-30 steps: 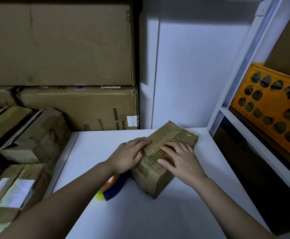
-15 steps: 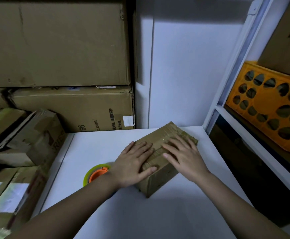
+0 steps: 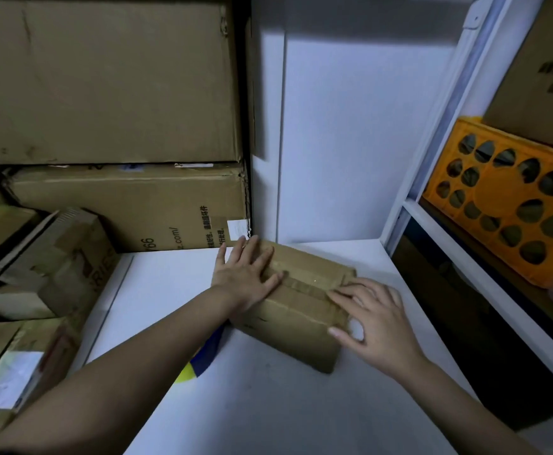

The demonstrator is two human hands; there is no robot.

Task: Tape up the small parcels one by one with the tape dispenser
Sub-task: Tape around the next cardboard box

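Readable print first: the big carton point(image 3: 127, 208) behind the table point(image 3: 268, 405) shows "66" and ".com/" beside small characters too fine to read. The parcel point(image 3: 298, 310) lies taped on the table, now turned from half a second ago. The left hand point(image 3: 245, 274) presses flat on its far end; the right hand point(image 3: 373, 323) spreads relaxed over its near corner. The tape dispenser point(image 3: 199, 362), earlier exposed, peeks from under the left forearm.

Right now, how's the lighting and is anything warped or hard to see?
Head view: dim, bluish light; a shadow band crosses the top of the wall. Wide-angle bending curves the shelf frame. The parcel is sharp; the tape dispenser is mostly hidden under the left forearm.
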